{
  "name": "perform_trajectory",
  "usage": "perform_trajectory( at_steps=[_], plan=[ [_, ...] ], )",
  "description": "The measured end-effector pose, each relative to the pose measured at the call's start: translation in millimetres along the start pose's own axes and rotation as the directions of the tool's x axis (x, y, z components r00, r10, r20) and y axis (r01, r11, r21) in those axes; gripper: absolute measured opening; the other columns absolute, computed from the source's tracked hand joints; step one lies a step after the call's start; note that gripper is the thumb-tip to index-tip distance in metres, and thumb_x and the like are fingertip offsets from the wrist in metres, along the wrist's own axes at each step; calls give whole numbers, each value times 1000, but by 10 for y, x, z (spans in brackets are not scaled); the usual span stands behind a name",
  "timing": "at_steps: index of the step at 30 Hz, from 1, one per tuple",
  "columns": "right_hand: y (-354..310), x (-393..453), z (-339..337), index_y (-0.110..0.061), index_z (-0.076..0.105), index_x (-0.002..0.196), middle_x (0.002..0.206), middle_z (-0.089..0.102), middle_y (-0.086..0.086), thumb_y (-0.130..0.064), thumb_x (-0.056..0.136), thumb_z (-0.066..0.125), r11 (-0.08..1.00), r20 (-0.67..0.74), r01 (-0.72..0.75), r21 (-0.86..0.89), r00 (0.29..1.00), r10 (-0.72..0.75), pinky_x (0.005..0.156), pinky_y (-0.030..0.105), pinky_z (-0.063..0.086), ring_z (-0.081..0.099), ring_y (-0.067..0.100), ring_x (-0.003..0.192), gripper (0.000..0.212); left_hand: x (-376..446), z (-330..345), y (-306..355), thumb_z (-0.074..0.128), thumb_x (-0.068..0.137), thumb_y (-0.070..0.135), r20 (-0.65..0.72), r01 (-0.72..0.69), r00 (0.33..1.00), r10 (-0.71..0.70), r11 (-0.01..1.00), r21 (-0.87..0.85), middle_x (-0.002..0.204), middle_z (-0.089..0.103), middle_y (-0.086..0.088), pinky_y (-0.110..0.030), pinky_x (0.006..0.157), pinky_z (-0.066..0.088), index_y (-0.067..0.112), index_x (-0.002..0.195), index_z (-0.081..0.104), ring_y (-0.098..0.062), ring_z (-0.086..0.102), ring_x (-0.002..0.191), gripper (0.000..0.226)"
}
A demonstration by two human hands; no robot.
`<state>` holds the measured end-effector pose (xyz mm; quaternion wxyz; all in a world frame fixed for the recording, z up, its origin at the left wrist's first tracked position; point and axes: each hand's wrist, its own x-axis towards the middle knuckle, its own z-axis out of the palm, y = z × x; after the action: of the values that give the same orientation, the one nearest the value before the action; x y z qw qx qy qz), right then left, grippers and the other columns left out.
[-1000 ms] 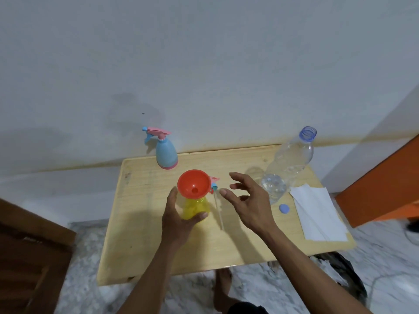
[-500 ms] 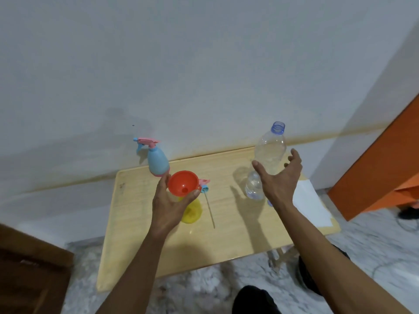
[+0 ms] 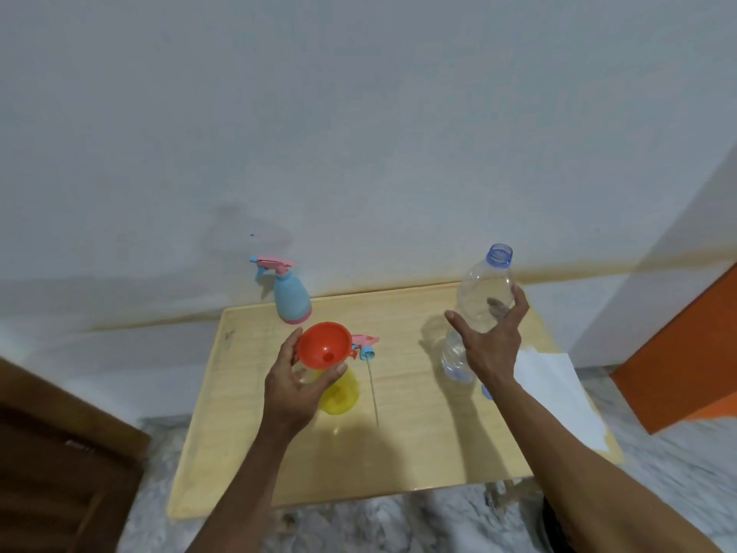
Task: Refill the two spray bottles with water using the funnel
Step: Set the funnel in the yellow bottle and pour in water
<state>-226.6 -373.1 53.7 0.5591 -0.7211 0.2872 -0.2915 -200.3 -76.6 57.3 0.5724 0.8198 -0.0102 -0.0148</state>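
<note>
Orange funnel [image 3: 325,345] seated in the neck of a yellow spray bottle [image 3: 339,395], steadied by the left hand [image 3: 293,387].

Left hand's thumb and fingers curl around the funnel and the bottle neck near the middle of the pale wooden counter [image 3: 399,453]. Just beside the funnel lies the detached pink and blue spray head [image 3: 365,345], its thin dip tube stretched along the counter. Right hand [image 3: 492,345] wraps partly curled fingers around an uncapped clear plastic water bottle [image 3: 484,291] standing at the counter's right. A blue spray bottle [image 3: 291,299] with its pink trigger attached stands at the far edge by the wall. White paper [image 3: 558,393] lies at the right edge.
</note>
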Motion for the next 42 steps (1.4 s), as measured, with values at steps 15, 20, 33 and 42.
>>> perform_trajectory(
  at_steps=[15,20,33,42],
  plan=[
    [-1315,115,-207,-29,14,158,112,66,-2,-30,78,87,864,128,482,147,857,-499,86,27,56,71,9,97,109,8,75,65,92,67,22,12,55,998,-54,994,-100,129,61,3,-16,90,53,20,141,49,12,58,109,86],
    [-1558,111,-79,-46,7,154,104,65,-8,-43,74,86,795,321,598,105,736,-596,74,20,56,70,1,88,113,30,50,81,91,68,16,18,46,999,-45,994,-99,122,63,4,-2,74,48,19,138,51,18,59,97,81],
    [-1373,289,88,-63,-3,150,113,64,-6,-69,78,71,477,918,847,-236,355,-176,83,37,54,65,13,87,103,36,-26,147,93,64,23,38,38,999,-36,997,-66,110,62,19,-5,77,45,34,128,51,-1,62,104,77],
    [-1300,392,99,-59,-12,150,123,60,-3,-70,84,64,280,959,919,-277,283,17,78,35,49,49,11,86,101,65,-31,132,93,65,26,35,9,999,-9,1000,0,111,60,15,-5,75,42,28,134,51,-9,59,107,81]
  ],
)
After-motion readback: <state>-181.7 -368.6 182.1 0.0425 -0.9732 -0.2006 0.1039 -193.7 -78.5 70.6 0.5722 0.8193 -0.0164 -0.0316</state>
